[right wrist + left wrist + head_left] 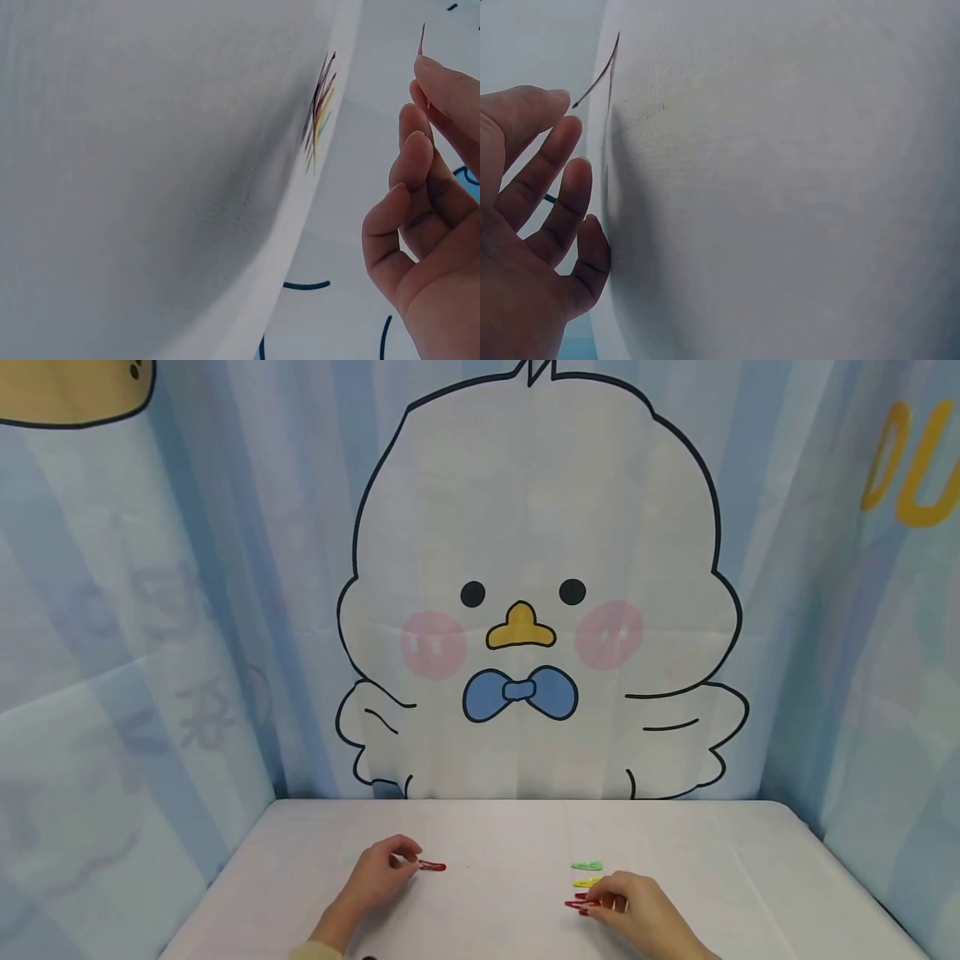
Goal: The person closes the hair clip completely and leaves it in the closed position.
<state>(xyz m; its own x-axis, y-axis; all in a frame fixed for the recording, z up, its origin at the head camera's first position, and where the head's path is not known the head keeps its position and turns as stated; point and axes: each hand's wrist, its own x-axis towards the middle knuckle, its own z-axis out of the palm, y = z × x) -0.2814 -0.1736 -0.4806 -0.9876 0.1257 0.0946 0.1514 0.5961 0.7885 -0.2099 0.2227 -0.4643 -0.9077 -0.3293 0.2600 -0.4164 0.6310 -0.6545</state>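
In the head view my left hand (pixel 382 875) is low over the left part of the table, thumb and index finger pinching one end of a red hair clip (pixel 433 866). In the left wrist view this clip (pixel 600 71) slants from the fingertips to the tabletop, seen edge-on. My right hand (pixel 637 906) pinches another red hair clip (pixel 576 904); its thin tip (pixel 422 37) sticks up past the thumb. Under and beside that hand lie more red clips, partly hidden, with a yellow hair clip (pixel 585 883) and a green hair clip (pixel 587 866) behind them.
A white-covered table (pixel 495 835) spans the space below both hands. Behind it hangs a striped curtain (pixel 540 485) with a large cartoon bird, and curtains stand at both sides. A small dark thing (pixel 369 957) shows at the bottom edge.
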